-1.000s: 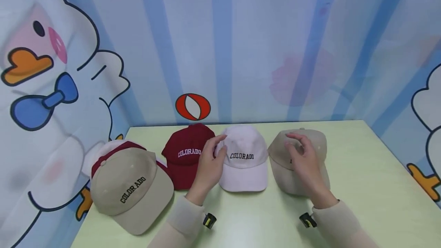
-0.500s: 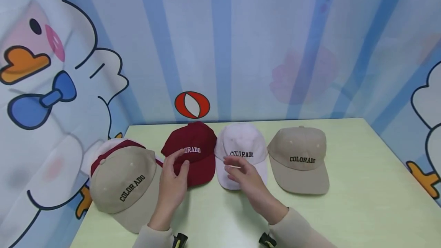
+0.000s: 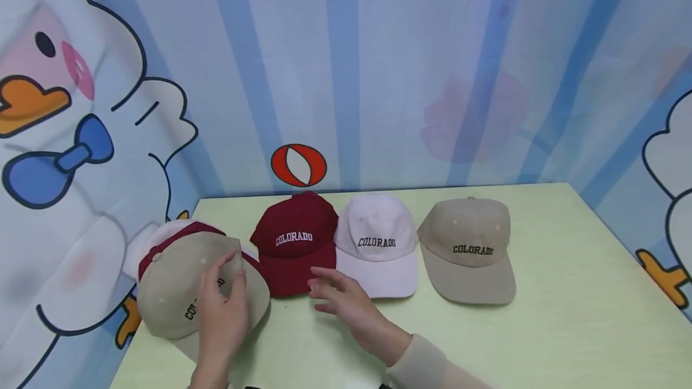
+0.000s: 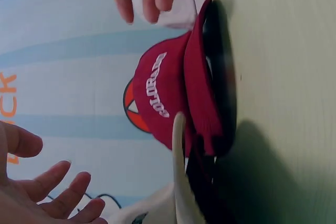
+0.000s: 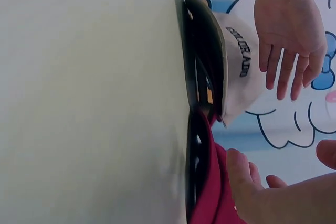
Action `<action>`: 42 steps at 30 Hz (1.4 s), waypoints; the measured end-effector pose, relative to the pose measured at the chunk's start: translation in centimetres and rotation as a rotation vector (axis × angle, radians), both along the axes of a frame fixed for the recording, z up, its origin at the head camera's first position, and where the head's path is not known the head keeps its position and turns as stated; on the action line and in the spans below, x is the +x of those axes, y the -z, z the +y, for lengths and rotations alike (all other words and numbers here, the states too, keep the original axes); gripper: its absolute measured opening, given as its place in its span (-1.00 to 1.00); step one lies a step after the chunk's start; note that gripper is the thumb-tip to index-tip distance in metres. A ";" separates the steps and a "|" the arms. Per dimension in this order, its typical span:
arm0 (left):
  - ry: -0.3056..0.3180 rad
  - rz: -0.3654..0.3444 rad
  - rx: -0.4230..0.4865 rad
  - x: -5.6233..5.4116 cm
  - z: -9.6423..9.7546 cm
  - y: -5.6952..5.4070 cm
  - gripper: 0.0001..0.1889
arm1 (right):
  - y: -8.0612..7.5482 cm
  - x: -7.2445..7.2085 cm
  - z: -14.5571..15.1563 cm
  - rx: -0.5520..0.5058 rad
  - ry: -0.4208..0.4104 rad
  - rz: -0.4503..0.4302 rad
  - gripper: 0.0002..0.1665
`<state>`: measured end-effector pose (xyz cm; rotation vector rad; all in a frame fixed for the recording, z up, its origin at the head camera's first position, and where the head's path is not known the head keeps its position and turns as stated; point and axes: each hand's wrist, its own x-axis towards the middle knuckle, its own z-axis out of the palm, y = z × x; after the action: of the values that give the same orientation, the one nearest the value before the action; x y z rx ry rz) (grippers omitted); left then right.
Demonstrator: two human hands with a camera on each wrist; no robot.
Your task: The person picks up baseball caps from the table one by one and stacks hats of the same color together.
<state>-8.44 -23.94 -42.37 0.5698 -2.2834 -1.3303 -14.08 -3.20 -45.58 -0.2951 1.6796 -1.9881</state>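
Observation:
My left hand [image 3: 221, 308] hovers in front of the beige cap [image 3: 175, 278] at the left, its fingers loosely bent and holding nothing. That cap lies on top of a maroon cap [image 3: 186, 234] and a white cap [image 3: 172, 228], which show only as edges behind it. Low before the row of caps is my right hand [image 3: 359, 317], palm turned left, fingers relaxed. It is nearest to a second maroon cap [image 3: 294, 238]. Beside that one lie a second white cap [image 3: 376, 242] and a second beige cap [image 3: 472, 250]. All legible fronts read COLORADO.
The caps sit on a pale green table [image 3: 573, 293]. Behind it hangs a blue striped backdrop [image 3: 389, 77] with a printed duck [image 3: 108, 197] at the left. The row's caps stand side by side near the table's back edge.
Both hands have moved left and toward the front: the left from the white cap to the stacked beige cap, the right from the right-hand beige cap to before the maroon and white caps.

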 end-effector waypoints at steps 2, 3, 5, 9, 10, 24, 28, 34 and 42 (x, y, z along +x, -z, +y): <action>-0.025 -0.005 0.007 0.3 -0.6 -0.1 -0.54 | 0.2 0.3 -0.5 -0.013 -0.015 -0.020 -0.38; -0.039 0.001 0.007 0.4 -0.9 -0.2 -0.54 | 0.3 0.4 -0.7 -0.020 -0.024 -0.028 -0.36; -0.067 0.009 0.006 0.5 -1.4 -0.3 -0.55 | 0.5 0.6 -1.3 -0.032 -0.036 -0.043 -0.34; -0.137 0.026 -0.018 0.7 -2.2 -0.5 -0.55 | 0.7 0.9 -2.2 -0.048 -0.065 -0.090 -0.29; -0.154 0.027 -0.025 0.8 -2.4 -0.5 -0.54 | 0.7 1.0 -2.4 -0.049 -0.071 -0.104 -0.28; -0.285 -0.155 -0.038 1.1 -7.7 0.3 -0.28 | 1.9 2.1 -5.0 -0.151 -0.166 -0.238 -0.22; -0.304 -0.243 0.006 1.2 -9.1 0.6 -0.22 | 1.9 2.6 -5.5 -0.175 -0.209 -0.257 -0.22; -0.265 -0.310 0.000 1.4 -11.1 1.1 -0.17 | 2.0 2.5 -6.1 -0.209 -0.283 -0.259 -0.25; -0.308 -0.150 -0.015 2.1 -11.9 0.9 -0.31 | 2.1 2.2 -6.2 -0.225 -0.295 -0.269 -0.29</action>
<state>-6.36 -35.81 -43.32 1.0007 -2.2053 -1.1520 -11.88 -9.35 -47.70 -0.3188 1.1761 -1.8972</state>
